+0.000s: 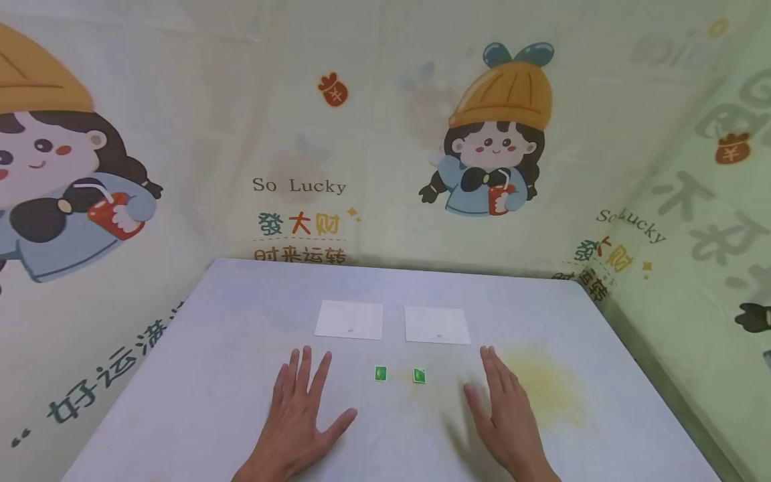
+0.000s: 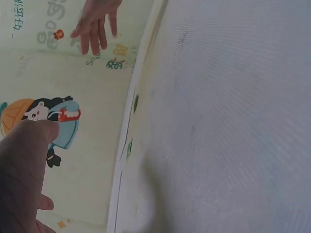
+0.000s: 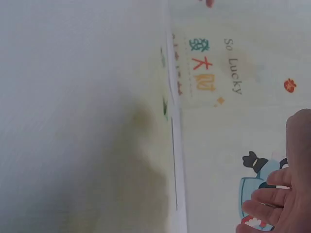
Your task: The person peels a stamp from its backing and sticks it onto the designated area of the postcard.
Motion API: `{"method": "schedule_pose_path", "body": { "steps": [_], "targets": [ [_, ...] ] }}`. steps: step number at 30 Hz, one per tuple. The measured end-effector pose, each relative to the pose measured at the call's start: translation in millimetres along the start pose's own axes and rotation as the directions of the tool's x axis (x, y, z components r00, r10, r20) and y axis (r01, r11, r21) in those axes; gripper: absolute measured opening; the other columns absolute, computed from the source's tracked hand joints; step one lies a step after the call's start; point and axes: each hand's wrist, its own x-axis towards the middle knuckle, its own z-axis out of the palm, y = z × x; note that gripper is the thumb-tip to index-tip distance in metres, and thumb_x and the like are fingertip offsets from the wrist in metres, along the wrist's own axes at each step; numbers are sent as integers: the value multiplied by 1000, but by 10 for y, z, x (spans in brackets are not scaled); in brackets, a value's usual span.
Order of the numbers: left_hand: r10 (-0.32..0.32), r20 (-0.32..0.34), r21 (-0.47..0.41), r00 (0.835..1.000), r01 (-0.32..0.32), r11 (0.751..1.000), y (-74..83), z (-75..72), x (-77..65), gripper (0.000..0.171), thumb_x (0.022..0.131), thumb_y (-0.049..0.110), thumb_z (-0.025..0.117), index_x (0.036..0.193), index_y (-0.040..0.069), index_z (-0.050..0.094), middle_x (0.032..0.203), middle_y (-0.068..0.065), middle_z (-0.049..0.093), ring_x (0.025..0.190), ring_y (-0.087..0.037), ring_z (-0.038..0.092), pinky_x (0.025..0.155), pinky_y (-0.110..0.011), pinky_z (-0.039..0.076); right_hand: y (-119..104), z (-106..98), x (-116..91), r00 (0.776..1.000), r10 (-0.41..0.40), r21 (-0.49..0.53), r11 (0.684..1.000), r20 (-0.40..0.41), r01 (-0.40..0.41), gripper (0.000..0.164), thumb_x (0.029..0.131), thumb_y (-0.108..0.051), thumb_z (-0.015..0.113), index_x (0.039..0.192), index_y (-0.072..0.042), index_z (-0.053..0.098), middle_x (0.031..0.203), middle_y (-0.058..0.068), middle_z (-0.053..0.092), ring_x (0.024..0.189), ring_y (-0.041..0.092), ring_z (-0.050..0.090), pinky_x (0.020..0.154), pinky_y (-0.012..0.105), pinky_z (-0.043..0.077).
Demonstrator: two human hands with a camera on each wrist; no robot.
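Note:
Two small green stamps with white borders, the left stamp (image 1: 381, 373) and the right stamp (image 1: 419, 375), lie side by side on the table between the hands. Behind them are two white cards, one on the left (image 1: 349, 320) and one on the right (image 1: 437, 325), each with a tiny mark near its lower edge. My left hand (image 1: 299, 415) is spread over the table left of the stamps, holding nothing. On the other side, my right hand (image 1: 504, 418) has its fingers extended and also holds nothing. Both wrist views show the stamps edge-on and low on the tabletop.
The white table (image 1: 199, 375) reaches back to a cloth wall (image 1: 385, 134) printed with cartoon girls and lettering. A yellowish stain (image 1: 542, 385) marks the tabletop to the right of my right hand. Cloth walls also stand at both sides.

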Motion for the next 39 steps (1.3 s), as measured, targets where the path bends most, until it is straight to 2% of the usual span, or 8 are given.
{"method": "schedule_pose_path", "body": {
  "steps": [3, 10, 15, 18, 20, 25, 32, 39],
  "targets": [
    [6, -22, -46, 1000, -7, 999, -2, 12, 14, 91, 89, 60, 69, 158, 9, 37, 164, -27, 26, 152, -43, 22, 119, -58, 18, -20, -14, -2, 999, 41, 116, 993, -14, -39, 60, 105, -28, 58, 158, -7, 36, 153, 19, 48, 134, 39, 49, 103, 59, 42],
    [-28, -75, -159, 997, 16, 987, 22, 48, 69, 77, 93, 48, 70, 152, 5, 44, 154, -25, 44, 145, -41, 37, 113, -61, 31, -101, -104, 22, 986, 168, 385, 910, -5, -153, 41, 110, -23, 47, 150, -16, 51, 138, 1, 65, 120, 16, 64, 94, 15, 44],
    [-53, -85, -269, 995, 28, 963, 30, 69, 81, 69, 96, 41, 68, 149, 2, 46, 151, -25, 49, 142, -42, 41, 111, -62, 34, -158, -167, 72, 975, 212, 528, 821, 70, -217, 39, 113, -27, 36, 146, -14, 54, 130, 8, 70, 115, 7, 65, 90, 20, 51],
    [-88, -36, -365, 995, 69, 929, 52, 71, 84, 66, 99, 41, 64, 150, 3, 47, 152, -23, 47, 143, -42, 41, 111, -64, 34, -173, -189, 87, 971, 216, 620, 750, 102, -232, 42, 114, -28, 32, 142, -8, 56, 126, 14, 71, 112, 8, 66, 89, 23, 54],
    [-118, 14, -421, 993, 113, 900, 77, 64, 86, 65, 100, 43, 61, 151, 4, 47, 154, -22, 46, 144, -41, 40, 112, -65, 33, -184, -201, 88, 968, 223, 649, 722, 111, -241, 43, 114, -28, 31, 140, -6, 57, 125, 15, 71, 111, 8, 66, 88, 24, 55],
    [-156, 96, -480, 983, 183, 858, 140, 47, 108, 64, 101, 43, 60, 153, 8, 45, 157, -18, 43, 146, -39, 37, 114, -66, 29, -211, -197, 88, 960, 252, 645, 715, 123, -270, 44, 114, -30, 32, 140, -6, 58, 123, 13, 72, 109, 6, 66, 87, 23, 54],
    [-99, 63, -471, 993, 117, 874, 208, 135, 218, 66, 101, 48, 57, 152, 8, 46, 156, -18, 45, 147, -38, 37, 115, -64, 30, -246, -152, 107, 951, 285, 619, 727, 121, -296, 43, 113, -33, 34, 139, -9, 59, 119, 10, 74, 106, 6, 67, 86, 23, 55],
    [-37, 39, -460, 999, 51, 887, 295, 259, 376, 64, 101, 45, 58, 150, 5, 47, 154, -19, 47, 145, -37, 39, 115, -61, 32, -270, -150, 131, 963, 255, 637, 728, 91, -253, 40, 113, -30, 36, 137, -8, 60, 116, 9, 75, 105, 9, 69, 85, 24, 56]
  ]
}}
